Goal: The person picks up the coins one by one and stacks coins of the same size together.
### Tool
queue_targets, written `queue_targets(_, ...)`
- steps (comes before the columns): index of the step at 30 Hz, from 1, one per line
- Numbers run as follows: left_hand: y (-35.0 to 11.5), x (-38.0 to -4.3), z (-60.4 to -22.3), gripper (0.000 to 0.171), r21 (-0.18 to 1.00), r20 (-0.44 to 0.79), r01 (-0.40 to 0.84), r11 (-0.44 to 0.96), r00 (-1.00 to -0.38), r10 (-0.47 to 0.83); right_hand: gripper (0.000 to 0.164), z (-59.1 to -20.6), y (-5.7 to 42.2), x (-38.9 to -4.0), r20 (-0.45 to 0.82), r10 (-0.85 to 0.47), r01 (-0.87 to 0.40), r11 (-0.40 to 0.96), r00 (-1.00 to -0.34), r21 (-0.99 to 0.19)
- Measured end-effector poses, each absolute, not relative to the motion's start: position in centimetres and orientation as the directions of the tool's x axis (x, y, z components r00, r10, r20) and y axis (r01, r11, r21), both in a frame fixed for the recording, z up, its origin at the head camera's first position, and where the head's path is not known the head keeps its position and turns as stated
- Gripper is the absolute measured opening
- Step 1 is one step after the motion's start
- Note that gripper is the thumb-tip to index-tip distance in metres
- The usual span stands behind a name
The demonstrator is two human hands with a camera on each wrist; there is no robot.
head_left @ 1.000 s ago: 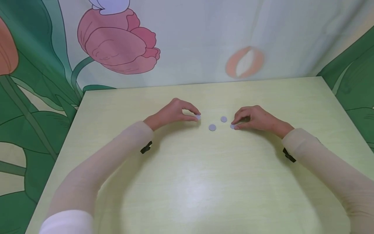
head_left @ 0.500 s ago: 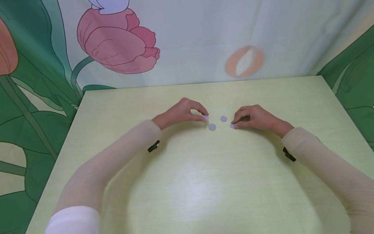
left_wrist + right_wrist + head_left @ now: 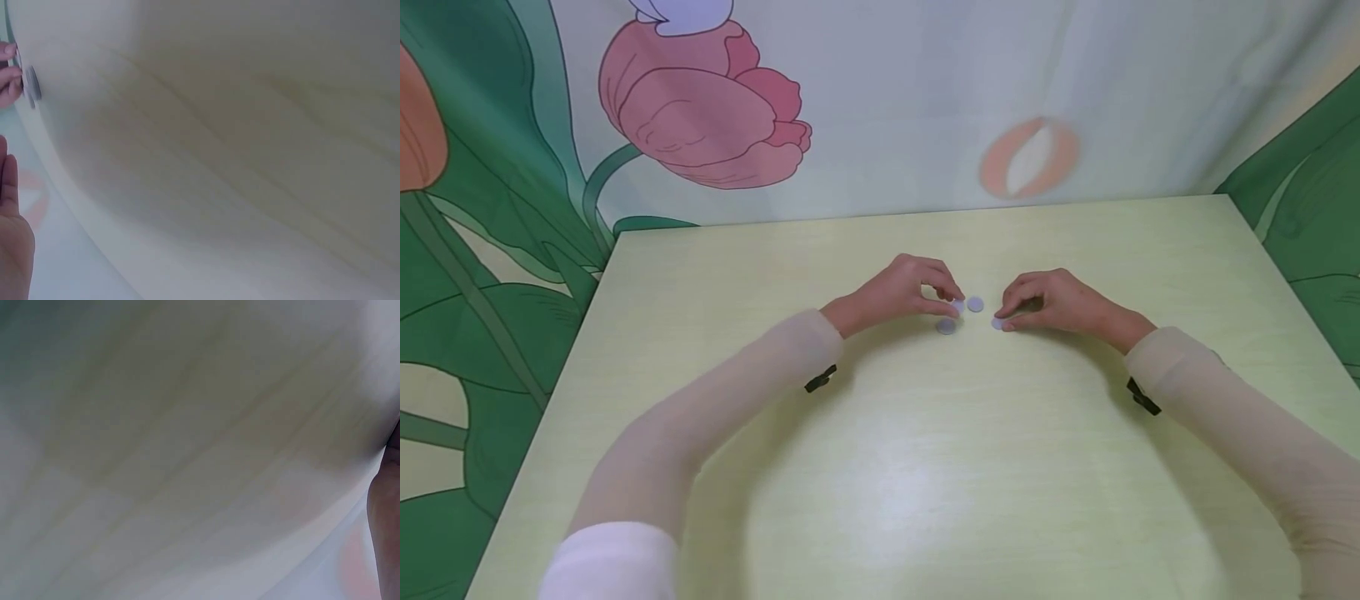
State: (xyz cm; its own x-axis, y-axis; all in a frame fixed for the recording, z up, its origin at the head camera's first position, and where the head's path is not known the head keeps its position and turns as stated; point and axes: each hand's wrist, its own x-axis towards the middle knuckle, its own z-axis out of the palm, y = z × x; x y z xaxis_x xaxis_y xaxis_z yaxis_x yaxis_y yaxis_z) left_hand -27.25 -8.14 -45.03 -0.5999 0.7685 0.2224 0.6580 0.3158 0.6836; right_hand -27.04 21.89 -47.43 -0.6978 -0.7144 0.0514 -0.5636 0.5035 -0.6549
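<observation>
My left hand (image 3: 913, 287) pinches a small pale lilac disc (image 3: 958, 307) between thumb and fingertips, close over the table. A second flat disc (image 3: 975, 304) lies just right of those fingertips, and a third disc (image 3: 946, 327) lies below the left thumb. On the right, my right hand (image 3: 1056, 302) has its thumb and fingertips on another disc (image 3: 997, 322), partly covered and low at the table. The left wrist view catches a disc edge-on (image 3: 34, 84) near the right hand's fingers (image 3: 9, 80). Only a sliver of the right hand (image 3: 386, 506) enters the right wrist view.
The pale wood-look table (image 3: 895, 467) fills the lower view, its back edge running behind the hands. A curtain (image 3: 887, 108) with printed flowers and leaves hangs behind it. Black straps (image 3: 821, 379) show under both sleeves.
My left hand has moved right with its disc, from left of the loose discs to right between them. The right hand and the loose discs have stayed in place.
</observation>
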Motion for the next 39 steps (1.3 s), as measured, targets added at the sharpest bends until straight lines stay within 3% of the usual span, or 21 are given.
queue_targets(18, -4.0, -26.7, -45.4, 0.019, 0.573, 0.186, 0.733, 0.366, -0.552, 0.813, 0.015, -47.8, 22.1, -27.1, 0.057, -0.720, -0.567, 0.492, -0.691, -0.660)
queue_targets(39, -0.9, -25.5, -45.0, 0.017, 0.488, -0.021, 0.622, 0.613, -0.693, 0.721, 0.013, -47.9, 22.0, -27.2, 0.075, -0.717, -0.568, 0.479, -0.693, -0.670)
